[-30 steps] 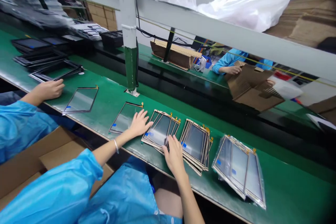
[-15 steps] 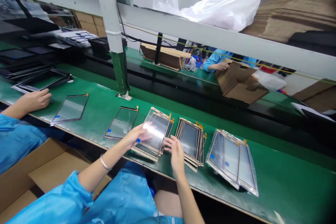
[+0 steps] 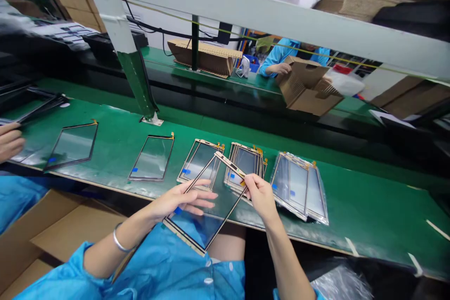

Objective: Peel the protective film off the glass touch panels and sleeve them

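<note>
A transparent touch screen panel (image 3: 207,229) with a black and cream border is held tilted above my lap, in front of the bench edge. My right hand (image 3: 260,197) pinches its upper right corner, beside a small orange flex tab. At the panel's left edge is my left hand (image 3: 183,201), its thumb and long fingers around that edge and stretched across the glass. Behind the held panel lie a small stack of panels (image 3: 192,159) and a thicker stack of panels (image 3: 234,157). Further left, a single panel (image 3: 152,159) lies flat on the green bench.
Plastic-wrapped panels (image 3: 298,187) lie to the right on the green bench (image 3: 369,211). Another panel (image 3: 72,144) and a neighbour's hand (image 3: 10,143) are at left. A post (image 3: 135,75) rises behind. Across the bench a co-worker handles a cardboard box (image 3: 305,86). An open carton (image 3: 73,225) stands below left.
A panel has come off the small stack and is now held up near my lap. My right hand has closed on its corner. The view has shifted; the neighbour's hand has moved left.
</note>
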Demonstrator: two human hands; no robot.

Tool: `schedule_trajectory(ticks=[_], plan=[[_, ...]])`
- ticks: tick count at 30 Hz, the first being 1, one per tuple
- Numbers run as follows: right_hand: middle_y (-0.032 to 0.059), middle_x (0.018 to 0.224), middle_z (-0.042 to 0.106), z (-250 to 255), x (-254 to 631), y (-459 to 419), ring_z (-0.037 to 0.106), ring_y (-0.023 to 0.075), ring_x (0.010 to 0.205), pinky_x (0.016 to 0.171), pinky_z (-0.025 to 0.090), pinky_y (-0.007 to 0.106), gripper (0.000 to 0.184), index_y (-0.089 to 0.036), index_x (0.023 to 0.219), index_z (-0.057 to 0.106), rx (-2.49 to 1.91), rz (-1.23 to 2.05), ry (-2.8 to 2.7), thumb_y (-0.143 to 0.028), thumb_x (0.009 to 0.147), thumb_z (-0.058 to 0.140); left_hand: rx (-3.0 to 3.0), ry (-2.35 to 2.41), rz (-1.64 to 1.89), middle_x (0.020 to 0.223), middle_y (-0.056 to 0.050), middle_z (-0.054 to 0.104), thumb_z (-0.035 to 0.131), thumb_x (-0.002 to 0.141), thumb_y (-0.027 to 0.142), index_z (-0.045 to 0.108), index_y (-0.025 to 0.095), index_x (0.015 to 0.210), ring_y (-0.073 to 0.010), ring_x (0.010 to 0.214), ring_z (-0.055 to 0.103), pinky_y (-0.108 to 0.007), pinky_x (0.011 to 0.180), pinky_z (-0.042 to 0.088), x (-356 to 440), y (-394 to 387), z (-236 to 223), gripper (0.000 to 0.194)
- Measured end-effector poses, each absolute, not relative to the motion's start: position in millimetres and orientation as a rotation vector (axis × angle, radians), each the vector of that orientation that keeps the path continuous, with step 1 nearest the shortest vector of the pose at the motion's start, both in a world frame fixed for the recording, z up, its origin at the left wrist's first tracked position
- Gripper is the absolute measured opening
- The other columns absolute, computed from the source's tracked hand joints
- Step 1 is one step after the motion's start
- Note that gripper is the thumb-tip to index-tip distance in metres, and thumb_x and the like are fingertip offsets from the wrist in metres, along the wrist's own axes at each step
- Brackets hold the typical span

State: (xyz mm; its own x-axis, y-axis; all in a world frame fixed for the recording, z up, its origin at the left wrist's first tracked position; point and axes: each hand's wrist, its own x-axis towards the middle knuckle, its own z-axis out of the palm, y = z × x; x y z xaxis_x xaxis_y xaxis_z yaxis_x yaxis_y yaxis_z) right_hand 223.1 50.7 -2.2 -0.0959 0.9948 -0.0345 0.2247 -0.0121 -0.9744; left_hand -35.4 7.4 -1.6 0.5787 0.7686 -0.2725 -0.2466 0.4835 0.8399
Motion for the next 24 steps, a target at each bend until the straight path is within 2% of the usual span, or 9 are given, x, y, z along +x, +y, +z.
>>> schedule_trajectory(ticks=[4,7,9,12,19,24], plan=[[0.0013,0.056,0.056,3,232,41,0.052,0.0144,0.054,0.055,0.042,0.026,0.042,-0.018,0.063,0.06,-1.299,1.038,-1.686,-0.05,0.086,0.049,1.02,0.733,0.579,0.128,-0.016,0.058,0.054,0.09,0.036,0.046,0.022,0.133,-0.0262,0.11,0.062,-0.037,0.087,0.05,-38,5,11,0.045],[0.0057,0.081,0.067,21,232,44,0.06,0.0177,0.075,0.067,0.047,0.028,0.026,-0.019,0.079,0.068,-1.22,0.998,-1.83,-0.039,0.085,0.054,1.133,0.715,0.438,0.126,-0.014,0.061,0.051,0.092,0.038,0.048,0.024,0.133,-0.0245,0.109,0.062,-0.035,0.086,0.05,-40,2,23,0.043],[0.0053,0.087,0.067,35,229,46,0.061,0.0169,0.078,0.069,0.048,0.027,0.02,-0.02,0.09,0.07,-1.163,1.037,-1.888,-0.033,0.084,0.056,1.191,0.699,0.374,0.125,-0.013,0.062,0.05,0.092,0.039,0.048,0.025,0.133,-0.024,0.109,0.062,-0.034,0.085,0.05,-39,0,29,0.043],[0.0031,0.08,0.066,49,224,47,0.061,0.0144,0.072,0.066,0.047,0.026,0.015,-0.02,0.086,0.07,-1.055,1.046,-1.999,-0.026,0.086,0.055,1.232,0.696,0.323,0.126,-0.013,0.06,0.048,0.093,0.04,0.047,0.024,0.135,-0.0238,0.111,0.061,-0.034,0.086,0.05,-38,-1,33,0.044],[0.0035,0.078,0.064,51,224,36,0.061,0.0153,0.073,0.066,0.049,0.028,0.011,-0.021,0.084,0.064,-0.792,0.756,-2.011,-0.018,0.088,0.054,1.152,0.626,0.271,0.127,-0.012,0.06,0.049,0.092,0.041,0.046,0.026,0.135,-0.0248,0.11,0.061,-0.034,0.085,0.051,-38,-2,33,0.045],[0.0054,0.088,0.059,45,227,32,0.059,0.0171,0.084,0.074,0.05,0.032,0.012,-0.021,0.083,0.059,-0.824,0.509,-2.02,-0.014,0.088,0.05,1.123,0.607,0.263,0.127,-0.012,0.06,0.05,0.092,0.04,0.047,0.026,0.133,-0.0244,0.111,0.061,-0.035,0.085,0.051,-35,-1,36,0.044]])
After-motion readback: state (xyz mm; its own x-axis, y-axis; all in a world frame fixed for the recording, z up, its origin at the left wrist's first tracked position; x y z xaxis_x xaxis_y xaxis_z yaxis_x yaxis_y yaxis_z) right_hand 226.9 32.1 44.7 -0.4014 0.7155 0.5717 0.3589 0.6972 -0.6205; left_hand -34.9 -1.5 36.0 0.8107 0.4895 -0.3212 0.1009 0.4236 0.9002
